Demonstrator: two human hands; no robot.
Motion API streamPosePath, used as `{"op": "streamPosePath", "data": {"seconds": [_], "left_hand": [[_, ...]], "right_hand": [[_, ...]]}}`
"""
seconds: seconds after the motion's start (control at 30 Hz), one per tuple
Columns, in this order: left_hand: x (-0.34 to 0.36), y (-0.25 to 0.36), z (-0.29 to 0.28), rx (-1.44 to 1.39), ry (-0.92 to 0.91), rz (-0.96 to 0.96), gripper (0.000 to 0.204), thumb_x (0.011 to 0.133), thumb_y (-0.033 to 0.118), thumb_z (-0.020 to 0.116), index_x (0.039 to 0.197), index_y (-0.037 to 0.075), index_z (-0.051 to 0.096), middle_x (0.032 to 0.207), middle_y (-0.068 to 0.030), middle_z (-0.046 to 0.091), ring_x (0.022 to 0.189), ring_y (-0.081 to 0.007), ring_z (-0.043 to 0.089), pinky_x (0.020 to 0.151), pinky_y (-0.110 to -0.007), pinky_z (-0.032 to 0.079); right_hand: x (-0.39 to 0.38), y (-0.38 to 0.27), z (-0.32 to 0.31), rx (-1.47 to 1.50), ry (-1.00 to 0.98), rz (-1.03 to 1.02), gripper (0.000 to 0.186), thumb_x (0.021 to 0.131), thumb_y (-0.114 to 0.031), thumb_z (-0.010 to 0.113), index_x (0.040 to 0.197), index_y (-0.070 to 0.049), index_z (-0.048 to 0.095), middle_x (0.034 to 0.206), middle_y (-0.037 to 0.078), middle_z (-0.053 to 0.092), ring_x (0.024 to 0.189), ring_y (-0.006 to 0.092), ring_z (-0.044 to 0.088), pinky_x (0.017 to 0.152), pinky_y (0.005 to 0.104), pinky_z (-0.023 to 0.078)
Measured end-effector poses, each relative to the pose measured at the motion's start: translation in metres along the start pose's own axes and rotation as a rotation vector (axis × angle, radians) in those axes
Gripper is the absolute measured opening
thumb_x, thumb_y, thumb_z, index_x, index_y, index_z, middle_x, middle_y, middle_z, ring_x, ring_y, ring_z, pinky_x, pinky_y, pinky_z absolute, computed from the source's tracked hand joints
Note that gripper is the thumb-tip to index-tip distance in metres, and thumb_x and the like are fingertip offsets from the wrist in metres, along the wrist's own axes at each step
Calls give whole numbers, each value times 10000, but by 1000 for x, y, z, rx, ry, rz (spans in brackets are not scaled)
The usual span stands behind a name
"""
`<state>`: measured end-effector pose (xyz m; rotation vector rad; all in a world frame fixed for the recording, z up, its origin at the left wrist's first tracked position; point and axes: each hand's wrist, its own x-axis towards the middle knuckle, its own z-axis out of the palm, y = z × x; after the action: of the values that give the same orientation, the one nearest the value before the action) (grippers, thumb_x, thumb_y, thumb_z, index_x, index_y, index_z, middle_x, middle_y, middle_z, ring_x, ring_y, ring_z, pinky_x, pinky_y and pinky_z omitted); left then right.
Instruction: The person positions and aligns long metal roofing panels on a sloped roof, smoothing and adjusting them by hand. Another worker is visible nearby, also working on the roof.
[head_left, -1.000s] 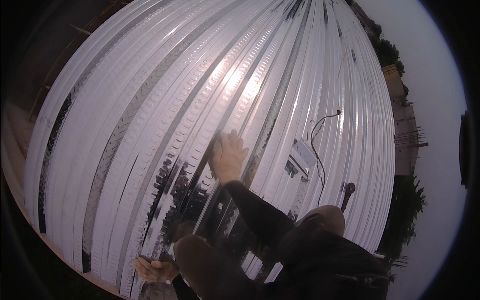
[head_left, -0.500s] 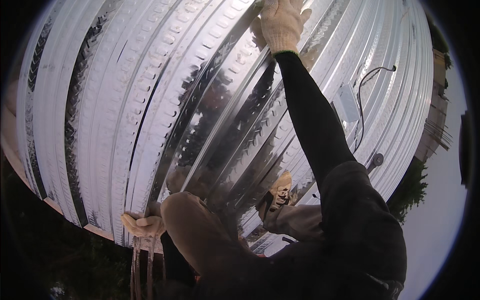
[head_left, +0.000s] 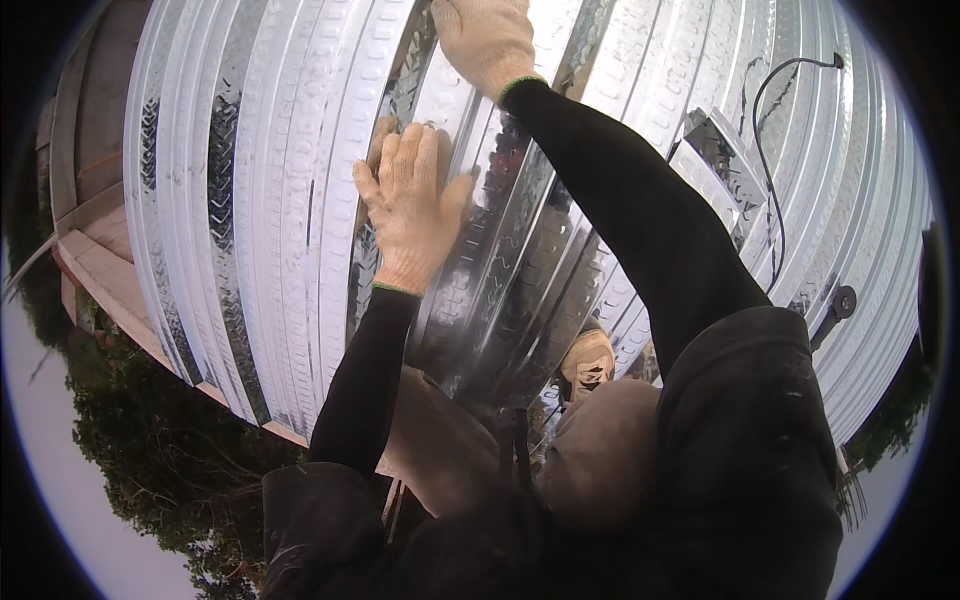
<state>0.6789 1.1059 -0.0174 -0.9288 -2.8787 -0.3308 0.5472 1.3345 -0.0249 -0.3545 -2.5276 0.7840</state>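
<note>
Ribbed metal sheets (head_left: 290, 150) fill the middle, dark foliage (head_left: 170, 440) near left; the left hand (head_left: 410, 205) lies flat on the sheets, fingers spread; right hand (head_left: 490, 40) farther, grip unclear; shoe (head_left: 590, 360) near; black cable (head_left: 755, 115), round-headed tool (head_left: 845, 302) right

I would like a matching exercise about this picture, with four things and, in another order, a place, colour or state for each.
1. Left hand
2. Right hand
3. Shoe
4. Cable

A. Lower half, tan
B. Cut off by the upper edge
C. Right side, black and curved
D. Left of the middle, fully in view

Pairs: 1-D; 2-B; 3-A; 4-C
</note>
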Motion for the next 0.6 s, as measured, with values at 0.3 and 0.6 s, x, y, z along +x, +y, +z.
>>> {"op": "streamPosePath", "data": {"seconds": [0.3,0.6], "left_hand": [[18,4,30,-125,-28,-1,521,1155,271,645,1572,-32,720,1683,-240,676,1637,-431,535,1413,-639,209],[17,3,28,-72,-127,-82,602,1158,303,652,1648,-46,675,1772,-272,598,1729,-450,456,1434,-756,17]], "right_hand": [[-16,51,-43,67,55,191,328,1165,-368,653,1382,-132,727,1433,111,731,1422,356,643,1394,683,275],[-19,59,-52,139,75,300,378,1166,-381,660,1456,-142,702,1507,129,697,1475,383,611,1402,685,269]]}}
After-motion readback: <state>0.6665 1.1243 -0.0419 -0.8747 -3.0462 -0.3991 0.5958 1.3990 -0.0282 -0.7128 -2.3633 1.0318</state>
